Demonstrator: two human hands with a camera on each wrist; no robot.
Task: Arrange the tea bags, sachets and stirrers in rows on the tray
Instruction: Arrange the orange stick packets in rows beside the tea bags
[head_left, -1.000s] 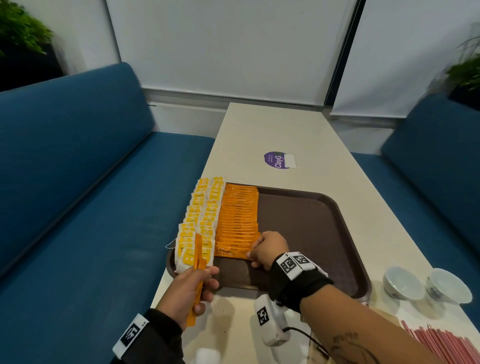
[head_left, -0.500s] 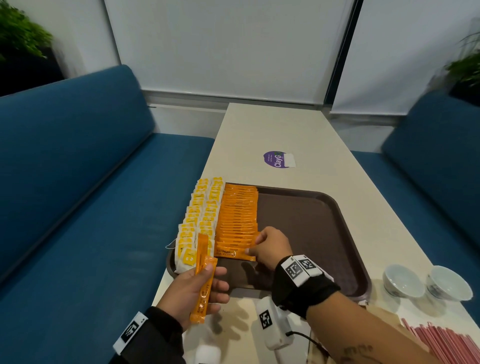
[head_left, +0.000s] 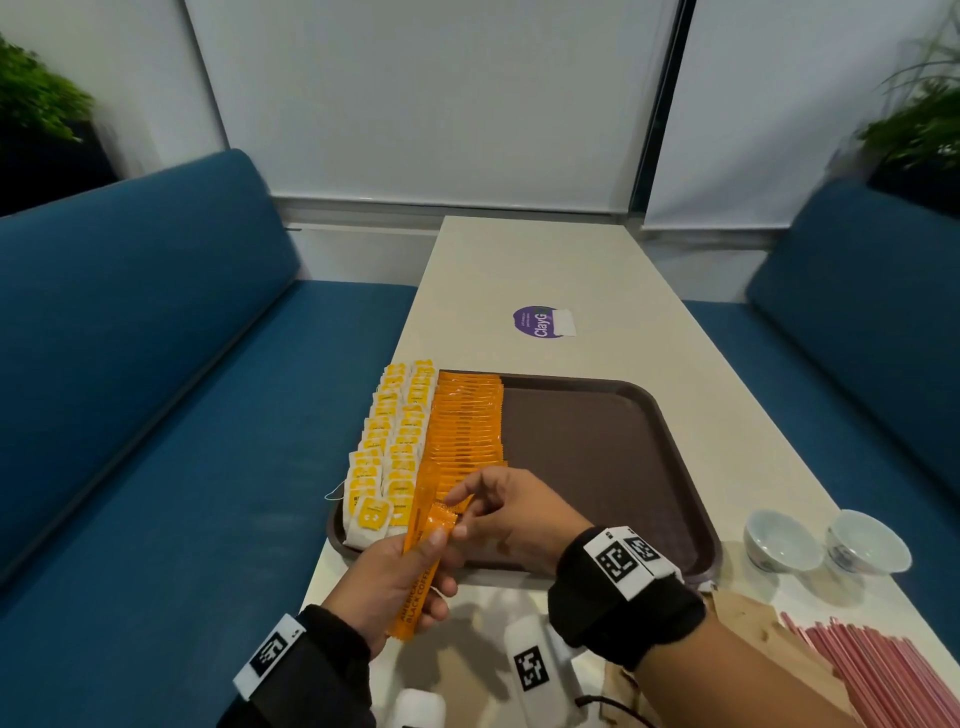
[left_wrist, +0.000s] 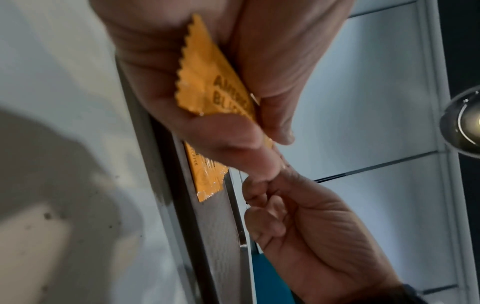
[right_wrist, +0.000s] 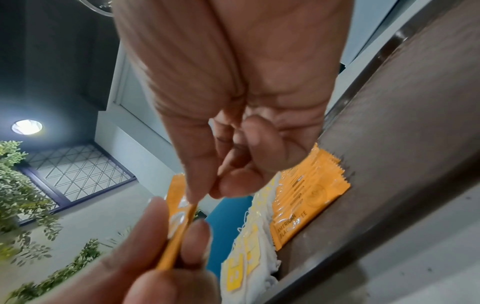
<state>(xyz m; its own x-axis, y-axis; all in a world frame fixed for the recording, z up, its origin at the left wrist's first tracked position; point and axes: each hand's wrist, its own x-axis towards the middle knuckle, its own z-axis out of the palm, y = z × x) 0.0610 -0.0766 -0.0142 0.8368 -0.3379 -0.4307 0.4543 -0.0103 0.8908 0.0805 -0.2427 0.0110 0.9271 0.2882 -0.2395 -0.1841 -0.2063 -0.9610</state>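
The left hand (head_left: 387, 582) grips orange sachets (head_left: 422, 566) at the 6 o'clock edge of the tray (head_left: 597, 457). The right hand (head_left: 511, 512) pinches the top of one sachet.

tray (head_left: 597, 467): 1 | cups (head_left: 783, 540): 2 sitting right | tea bag rows (head_left: 395, 441): 2 | sachet rows (head_left: 467, 421): 1 | stirrers (head_left: 872, 670): too many for counting

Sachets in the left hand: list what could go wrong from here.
1. The left hand holds several sachets while the right hand pinches one; the others could slip out.
2. The tea bags overhang the tray rim at the table edge; a nudge might knock them off.
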